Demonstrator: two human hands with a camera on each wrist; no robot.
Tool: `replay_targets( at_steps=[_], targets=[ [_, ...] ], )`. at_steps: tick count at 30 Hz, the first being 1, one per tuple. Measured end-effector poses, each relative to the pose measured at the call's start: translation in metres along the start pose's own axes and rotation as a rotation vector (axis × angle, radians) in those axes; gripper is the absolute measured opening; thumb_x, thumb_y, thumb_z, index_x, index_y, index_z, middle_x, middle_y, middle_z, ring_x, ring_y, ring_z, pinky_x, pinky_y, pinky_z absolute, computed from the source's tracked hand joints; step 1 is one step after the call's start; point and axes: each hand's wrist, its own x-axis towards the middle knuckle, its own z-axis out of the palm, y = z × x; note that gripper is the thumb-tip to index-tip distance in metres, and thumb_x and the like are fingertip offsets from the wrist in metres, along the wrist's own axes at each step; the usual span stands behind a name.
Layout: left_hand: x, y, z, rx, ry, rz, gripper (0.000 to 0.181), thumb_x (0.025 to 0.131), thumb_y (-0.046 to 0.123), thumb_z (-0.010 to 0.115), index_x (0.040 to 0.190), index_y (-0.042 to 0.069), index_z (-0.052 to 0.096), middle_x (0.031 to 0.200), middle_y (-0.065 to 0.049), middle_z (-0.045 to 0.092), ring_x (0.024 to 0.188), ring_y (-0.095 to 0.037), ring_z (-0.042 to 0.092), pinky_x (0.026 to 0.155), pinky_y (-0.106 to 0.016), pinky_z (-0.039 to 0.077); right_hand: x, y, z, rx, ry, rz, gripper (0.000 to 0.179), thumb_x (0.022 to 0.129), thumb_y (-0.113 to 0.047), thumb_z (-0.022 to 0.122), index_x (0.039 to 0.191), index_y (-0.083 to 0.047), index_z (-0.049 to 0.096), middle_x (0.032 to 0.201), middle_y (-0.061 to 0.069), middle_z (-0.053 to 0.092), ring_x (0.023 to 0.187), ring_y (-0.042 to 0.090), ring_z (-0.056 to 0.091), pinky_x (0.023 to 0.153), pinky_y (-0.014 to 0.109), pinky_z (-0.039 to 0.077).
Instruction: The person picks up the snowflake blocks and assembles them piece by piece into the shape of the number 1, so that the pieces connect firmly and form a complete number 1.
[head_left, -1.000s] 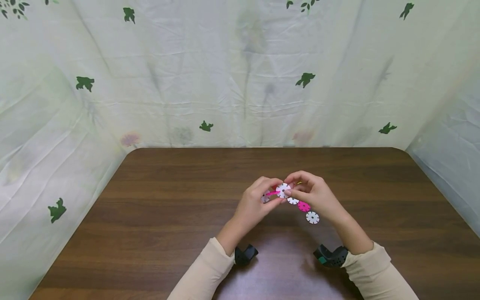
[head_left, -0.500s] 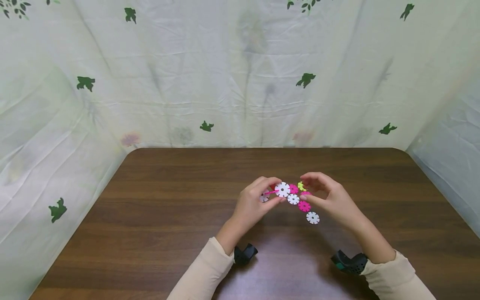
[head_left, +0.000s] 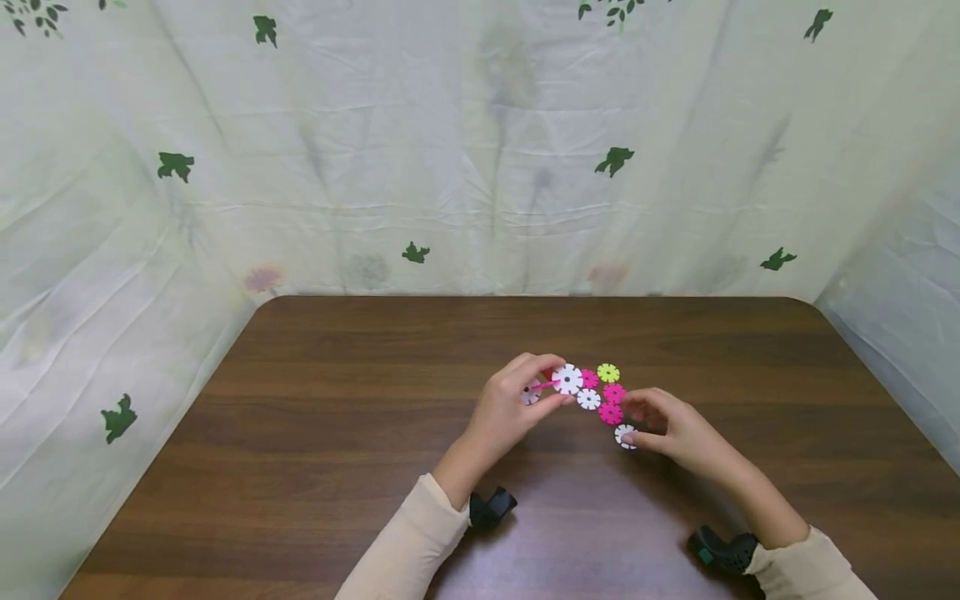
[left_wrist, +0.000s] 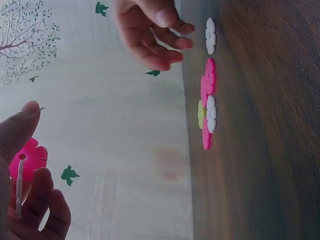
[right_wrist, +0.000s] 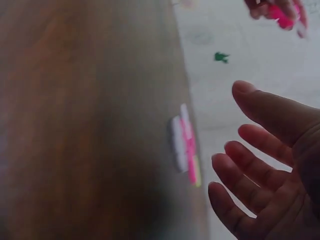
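My left hand (head_left: 504,408) pinches a small cluster of joined notched discs. A white notched disc (head_left: 567,379) faces up at its fingertips, and a pink disc (left_wrist: 32,159) slots in crosswise in the left wrist view. Part of the cluster is hidden behind the fingers. With fingers loosely bent and nothing between them, my right hand (head_left: 678,429) hovers by the nearest loose white disc (head_left: 624,432); its thumb overlaps that disc in the head view. In the right wrist view its fingers (right_wrist: 245,185) are spread from the thumb.
More loose discs lie grouped on the brown wooden table (head_left: 375,433): a yellow-green disc (head_left: 608,372), several pink discs (head_left: 611,413) and another white disc (head_left: 588,399). A pale curtain (head_left: 450,150) with leaf prints hangs behind the table and at its sides.
My right hand has left the cluster and moved right and toward me, over to the nearest white disc. The left hand has kept its hold in nearly the same place.
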Motion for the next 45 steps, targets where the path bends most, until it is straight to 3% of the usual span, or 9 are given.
replay_targets(
  at_steps=[7, 13, 19, 25, 30, 37, 45],
  targets=[
    [0.001, 0.001, 0.0, -0.008, -0.006, -0.004, 0.038, 0.07, 0.014, 0.078, 0.103, 0.007, 0.062, 0.089, 0.001, 0.059, 0.08, -0.006, 0.052, 0.07, -0.016, 0.043, -0.002, 0.016, 0.006, 0.011, -0.038, 0.003, 0.043, 0.075, -0.024, 0.073, 0.109, -0.004, 0.057, 0.101, 0.004, 0.057, 0.086, 0.018, 0.054, 0.073, 0.029, 0.046],
    [0.0, 0.0, -0.001, -0.014, -0.008, 0.0, 0.038, 0.069, 0.011, 0.078, 0.103, 0.006, 0.061, 0.089, 0.0, 0.058, 0.079, -0.011, 0.054, 0.071, -0.015, 0.042, -0.002, 0.022, 0.008, -0.058, -0.042, 0.009, 0.034, 0.075, -0.02, 0.073, 0.104, -0.007, 0.061, 0.097, 0.0, 0.055, 0.083, 0.014, 0.051, 0.071, 0.026, 0.045],
    [0.0, -0.002, -0.001, -0.008, -0.002, 0.021, 0.041, 0.067, 0.01, 0.079, 0.103, 0.006, 0.061, 0.088, 0.0, 0.058, 0.077, -0.018, 0.056, 0.069, -0.014, 0.043, -0.001, 0.024, 0.009, -0.093, -0.048, 0.008, 0.026, 0.074, -0.02, 0.074, 0.094, -0.012, 0.06, 0.087, -0.002, 0.05, 0.073, 0.012, 0.045, 0.062, 0.025, 0.041],
    [0.0, -0.002, 0.0, 0.002, -0.009, 0.022, 0.04, 0.068, 0.012, 0.079, 0.103, 0.007, 0.061, 0.088, 0.0, 0.058, 0.078, -0.012, 0.054, 0.07, -0.012, 0.042, -0.001, 0.017, 0.004, -0.022, -0.095, 0.069, 0.022, 0.079, -0.014, 0.069, 0.097, -0.012, 0.057, 0.079, -0.002, 0.052, 0.071, 0.013, 0.049, 0.06, 0.025, 0.043],
    [0.001, 0.0, 0.0, -0.011, -0.014, 0.002, 0.039, 0.068, 0.011, 0.078, 0.103, 0.006, 0.061, 0.089, 0.0, 0.058, 0.079, -0.009, 0.053, 0.071, -0.014, 0.042, 0.0, 0.013, -0.002, 0.039, -0.11, 0.058, 0.018, 0.083, -0.008, 0.064, 0.1, -0.008, 0.059, 0.081, 0.0, 0.056, 0.071, 0.013, 0.053, 0.061, 0.026, 0.045],
    [0.001, 0.0, -0.001, -0.009, -0.021, -0.012, 0.04, 0.068, 0.009, 0.079, 0.103, 0.006, 0.061, 0.089, 0.0, 0.058, 0.079, -0.007, 0.052, 0.07, -0.014, 0.042, 0.006, 0.0, -0.012, 0.128, -0.023, 0.11, 0.019, 0.081, -0.009, 0.066, 0.097, -0.003, 0.058, 0.078, 0.005, 0.057, 0.069, 0.017, 0.056, 0.06, 0.027, 0.049],
    [0.0, 0.0, 0.0, -0.006, -0.027, -0.02, 0.041, 0.067, 0.008, 0.079, 0.103, 0.005, 0.061, 0.088, 0.0, 0.058, 0.079, -0.009, 0.053, 0.07, -0.012, 0.041, 0.015, -0.02, -0.021, 0.107, 0.096, 0.037, 0.016, 0.08, -0.013, 0.067, 0.093, -0.007, 0.06, 0.08, 0.004, 0.059, 0.069, 0.025, 0.056, 0.06, 0.031, 0.049]
  ],
)
